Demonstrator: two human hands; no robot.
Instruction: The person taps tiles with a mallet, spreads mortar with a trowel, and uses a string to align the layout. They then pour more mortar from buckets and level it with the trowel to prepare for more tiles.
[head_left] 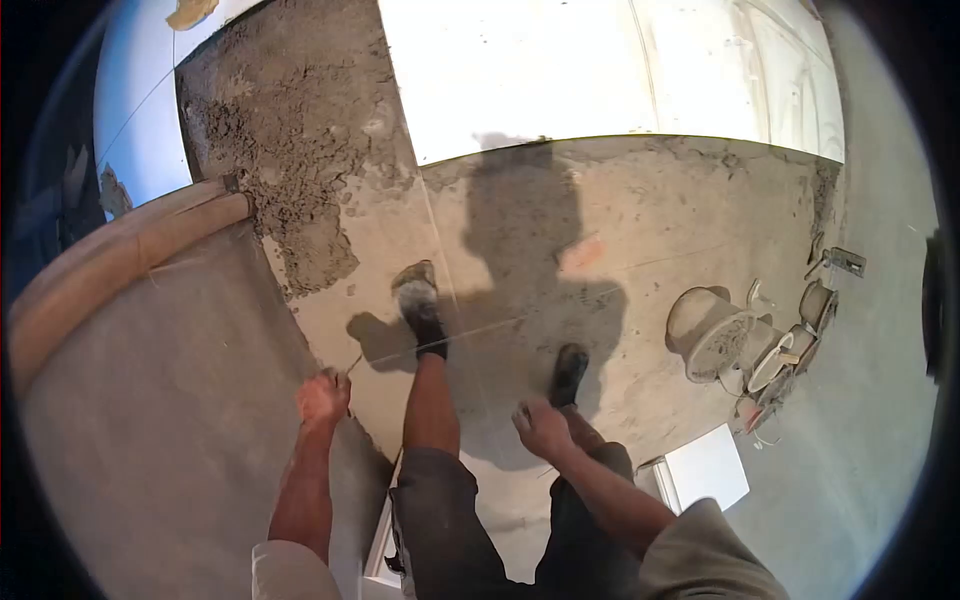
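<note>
**A:** What fills most of the view?

**B:** A bare grey concrete floor (650, 220), with the person's shadow lying across it. Along its far side sit large glossy white floor tiles (530, 70), laid edge to edge.

**A:** And to the left of those?

**B:** A rough, crumbly patch of dark grey mortar (290, 130) runs from the corner of the tiles down toward the person. Beside it, a curved tan ledge (120, 250) sweeps off to the left.

**A:** How is the person standing?

**B:** Upright, with bare lower legs. The dusty grey left shoe (418, 295) is set forward, just beside the lower edge of the mortar. The black right shoe (570, 372) is further back.

**A:** Anything on the right?

**B:** A round mortar-caked bucket (708, 335) stands among small tubs and tools that are too small to tell apart. Nearer the person, a flat white square slab (708, 468) lies on the floor.

**A:** Now the hands.

**B:** The left hand (323, 397) is closed in a fist on a thin pale string (500, 326). The string leaves the fist at the thumb side and runs taut, low over the floor. It passes the left ankle and carries on toward the bucket's side.

**A:** And the other?

**B:** The right hand (543, 428) hangs by the right knee, near the black shoe in the picture, well apart from the string's held end. Its fingers are half curled and its back faces the camera, so I cannot tell whether it holds anything.
</note>
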